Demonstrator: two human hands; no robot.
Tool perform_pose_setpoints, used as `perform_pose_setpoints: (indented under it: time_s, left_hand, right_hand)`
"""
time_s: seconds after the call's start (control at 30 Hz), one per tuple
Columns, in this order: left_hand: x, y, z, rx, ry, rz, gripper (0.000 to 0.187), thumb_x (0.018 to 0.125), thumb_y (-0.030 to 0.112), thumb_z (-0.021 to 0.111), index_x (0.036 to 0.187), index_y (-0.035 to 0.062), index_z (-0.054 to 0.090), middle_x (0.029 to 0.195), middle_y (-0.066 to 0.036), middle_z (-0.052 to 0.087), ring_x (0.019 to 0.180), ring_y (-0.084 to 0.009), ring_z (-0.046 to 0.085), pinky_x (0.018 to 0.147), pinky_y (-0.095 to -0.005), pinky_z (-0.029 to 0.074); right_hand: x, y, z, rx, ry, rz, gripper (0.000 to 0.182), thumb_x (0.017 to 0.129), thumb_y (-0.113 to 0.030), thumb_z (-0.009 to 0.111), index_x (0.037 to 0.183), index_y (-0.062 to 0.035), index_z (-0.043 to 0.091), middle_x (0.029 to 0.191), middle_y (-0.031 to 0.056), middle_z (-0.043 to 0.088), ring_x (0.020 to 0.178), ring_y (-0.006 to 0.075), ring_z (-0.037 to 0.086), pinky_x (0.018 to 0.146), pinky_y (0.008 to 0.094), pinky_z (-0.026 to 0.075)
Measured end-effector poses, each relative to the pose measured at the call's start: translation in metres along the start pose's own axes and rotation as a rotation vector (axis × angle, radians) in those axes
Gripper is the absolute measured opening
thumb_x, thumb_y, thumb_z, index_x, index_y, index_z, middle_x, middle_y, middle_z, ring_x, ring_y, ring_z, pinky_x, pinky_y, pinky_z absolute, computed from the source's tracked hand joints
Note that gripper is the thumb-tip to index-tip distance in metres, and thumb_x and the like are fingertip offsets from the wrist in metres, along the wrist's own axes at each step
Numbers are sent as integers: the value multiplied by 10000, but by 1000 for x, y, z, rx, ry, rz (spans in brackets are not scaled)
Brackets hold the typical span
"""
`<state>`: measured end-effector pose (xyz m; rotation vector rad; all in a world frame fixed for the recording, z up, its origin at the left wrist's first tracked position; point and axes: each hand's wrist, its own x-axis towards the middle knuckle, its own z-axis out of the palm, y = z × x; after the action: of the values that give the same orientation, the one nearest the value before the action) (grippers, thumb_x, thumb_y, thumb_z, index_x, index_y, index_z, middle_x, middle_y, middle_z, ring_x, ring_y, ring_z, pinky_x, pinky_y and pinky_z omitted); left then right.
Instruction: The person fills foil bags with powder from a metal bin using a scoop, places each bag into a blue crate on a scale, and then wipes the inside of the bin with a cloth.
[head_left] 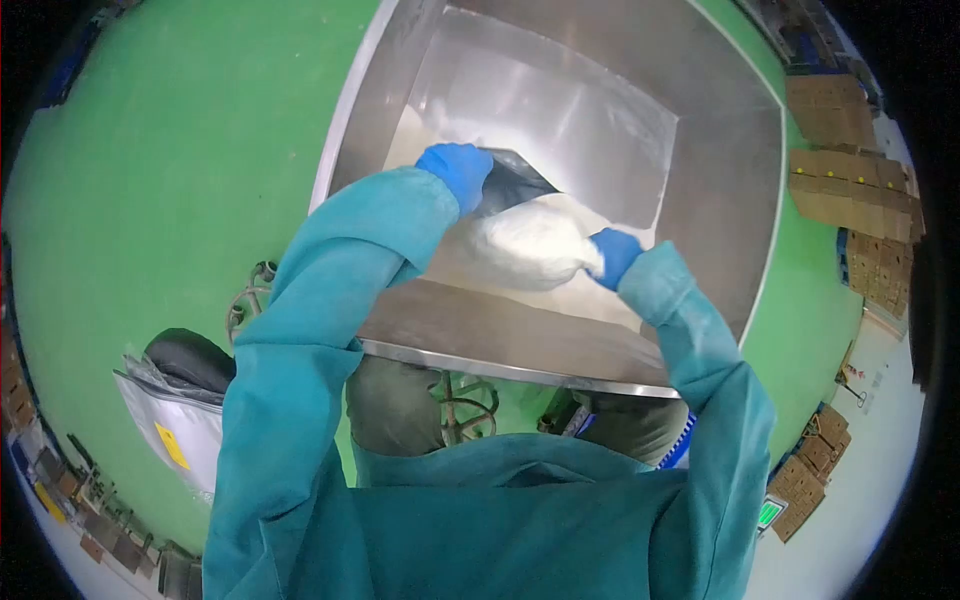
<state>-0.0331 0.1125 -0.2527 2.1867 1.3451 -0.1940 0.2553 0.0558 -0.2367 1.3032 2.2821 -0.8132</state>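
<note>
My 2 hands work above the steel tub (725, 150), apart from each other. Left hand (458, 175): fingers closed on the grey bag (510, 180), a dark, creased sheet with a foil-like sheen, its pointed corner directed right. Right hand (615, 258): closed on the gathered end of the white bag (535, 245), which lies between my hands, low over the powder (590, 300). I cannot tell whether the 2 bags are joined.

Handling, in my judgement: a firm pinch at the twisted end, a low hold and slow, even tilting should limit dust; the grey film is best held clear of the powder.

Materials: the white bag is rounded, full and softly wrinkled, tapering to its neck; the powder is matte, fine and loosely spread; the tub has flat, brushed walls, blurred reflections and a narrow rim.
</note>
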Motion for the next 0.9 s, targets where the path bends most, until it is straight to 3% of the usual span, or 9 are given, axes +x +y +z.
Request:
perform_pose_setpoints:
  time_s: [0.1, 0.2, 0.3, 0.4, 0.5, 0.57, 0.67, 0.8, 0.9]
  left_hand:
    - [-1, 6, 5, -43, 17, 23, 258, 806, 181, 540, 1016, 59, 626, 966, -181, 646, 899, -349, 621, 801, -434, 490]
    - [-3, 8, 2, -67, -19, 25, 271, 807, 198, 552, 1026, 59, 632, 975, -183, 647, 909, -343, 621, 805, -430, 491]
    - [5, 2, 18, -83, 43, 16, 279, 789, 206, 590, 1018, 55, 643, 992, -185, 647, 921, -340, 625, 807, -420, 500]
    - [9, -3, 27, -165, 60, -37, 263, 760, 199, 630, 974, 51, 667, 1019, -185, 645, 929, -341, 633, 807, -405, 517]
    - [24, -13, 31, -158, -17, -77, 285, 785, 182, 611, 1033, 47, 645, 1048, -191, 635, 952, -343, 624, 816, -406, 510]
    - [30, -20, 36, -86, -17, -78, 307, 818, 172, 579, 1094, 41, 611, 1050, -190, 634, 964, -345, 615, 819, -405, 498]
    - [15, -23, 12, -22, 86, -77, 255, 829, 134, 545, 1052, 33, 619, 1026, -196, 634, 953, -358, 612, 827, -408, 496]
    - [7, -26, -11, -181, 92, -151, 254, 818, 136, 538, 1036, 33, 618, 1001, -206, 629, 952, -373, 603, 838, -425, 486]
    - [9, -42, -10, -207, 223, -112, 299, 793, 134, 545, 1067, 36, 613, 994, -211, 627, 936, -379, 601, 835, -427, 485]
  right_hand:
    - [-18, -11, -65, -146, 55, 111, 369, 833, -429, 513, 810, -89, 654, 785, 192, 633, 766, 412, 593, 684, 471, 482]
    - [-6, -18, -92, -394, 172, -11, 370, 869, -430, 470, 881, -110, 655, 811, 135, 654, 764, 354, 620, 673, 444, 487]
    - [-4, -90, -149, -526, 90, -75, 311, 892, -367, 450, 935, -134, 651, 843, 75, 662, 763, 283, 639, 644, 416, 485]
    - [26, -105, -145, -678, 36, -120, 256, 893, -311, 448, 902, -158, 654, 838, 42, 659, 744, 243, 642, 597, 407, 472]
    - [26, -102, -144, -623, 29, -90, 315, 910, -326, 406, 984, -149, 655, 938, 58, 669, 842, 240, 644, 709, 397, 493]
    - [4, -117, -161, -547, 43, -47, 292, 919, -281, 404, 1013, -138, 641, 947, 59, 666, 843, 215, 643, 701, 382, 492]
    - [-41, -137, -181, -595, 86, 104, 212, 865, -243, 480, 899, -143, 663, 882, 103, 650, 836, 295, 629, 698, 431, 499]
    - [-36, 7, -97, -421, 90, 438, 260, 887, -280, 463, 958, -112, 649, 945, 144, 642, 900, 323, 612, 777, 436, 482]
    - [-28, 74, 17, -202, 168, 414, 304, 904, -308, 451, 1002, -88, 637, 991, 175, 635, 949, 344, 600, 837, 440, 469]
